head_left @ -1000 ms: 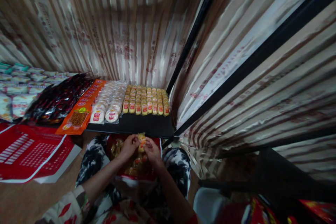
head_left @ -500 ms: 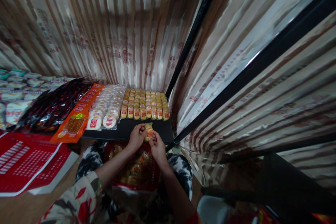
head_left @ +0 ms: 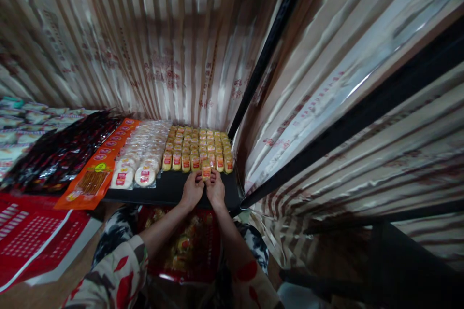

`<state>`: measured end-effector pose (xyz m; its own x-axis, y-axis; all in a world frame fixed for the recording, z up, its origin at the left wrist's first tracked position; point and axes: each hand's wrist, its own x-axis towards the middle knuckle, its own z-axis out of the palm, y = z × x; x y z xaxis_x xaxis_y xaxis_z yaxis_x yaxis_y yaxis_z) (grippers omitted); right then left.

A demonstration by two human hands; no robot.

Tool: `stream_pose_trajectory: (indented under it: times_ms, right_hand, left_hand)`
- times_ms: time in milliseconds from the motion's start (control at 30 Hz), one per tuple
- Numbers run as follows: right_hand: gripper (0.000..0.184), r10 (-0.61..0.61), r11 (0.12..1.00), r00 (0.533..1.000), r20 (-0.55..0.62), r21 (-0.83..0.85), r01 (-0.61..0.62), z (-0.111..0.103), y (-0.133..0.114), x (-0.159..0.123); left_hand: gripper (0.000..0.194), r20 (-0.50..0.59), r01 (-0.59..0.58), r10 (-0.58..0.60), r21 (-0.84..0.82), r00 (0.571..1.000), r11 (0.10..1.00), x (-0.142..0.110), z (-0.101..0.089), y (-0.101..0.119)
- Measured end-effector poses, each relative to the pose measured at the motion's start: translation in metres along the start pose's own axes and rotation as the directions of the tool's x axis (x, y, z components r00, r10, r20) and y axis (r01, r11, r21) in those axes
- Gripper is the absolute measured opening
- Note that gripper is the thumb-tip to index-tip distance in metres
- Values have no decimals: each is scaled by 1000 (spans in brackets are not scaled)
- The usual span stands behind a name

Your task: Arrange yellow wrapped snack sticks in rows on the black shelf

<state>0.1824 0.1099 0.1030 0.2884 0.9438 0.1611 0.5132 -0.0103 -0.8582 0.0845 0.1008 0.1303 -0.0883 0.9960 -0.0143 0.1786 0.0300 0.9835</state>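
Between my two hands is a small wrapped yellow snack cake with a red and white label. My left hand pinches its left side and my right hand its right side. The cake is at the front of the rows of like yellow packets on the black shelf; whether it touches them I cannot tell. Below my forearms, a red bag on my lap holds more of the yellow packets.
Left of the yellow rows lie clear-wrapped white round crackers, an orange snack packet, dark shiny packets and pale packets. A red printed sheet hangs at the left. Black posts and striped curtains stand behind.
Both hands have moved forward with the yellow snack cake, from above the shelf's front part to the front of the yellow rows. The view has shifted slightly.
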Motion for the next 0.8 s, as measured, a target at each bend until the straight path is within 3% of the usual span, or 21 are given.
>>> stream_pose_trajectory:
  times_ms: [300,533,800]
  right_hand:
    - [22,-24,972,998,-65,-235,9,10,-6,5]
    - [31,-74,980,989,-125,-193,49,11,-5,2]
    - [21,-99,970,988,-120,-235,68,13,0,0]
  left_hand:
    - [33,4,-114,115,106,993,988,8,-3,-6]
    - [39,43,-174,169,135,985,975,6,-5,-8]
    - [42,71,-211,201,196,977,957,5,-3,-10]
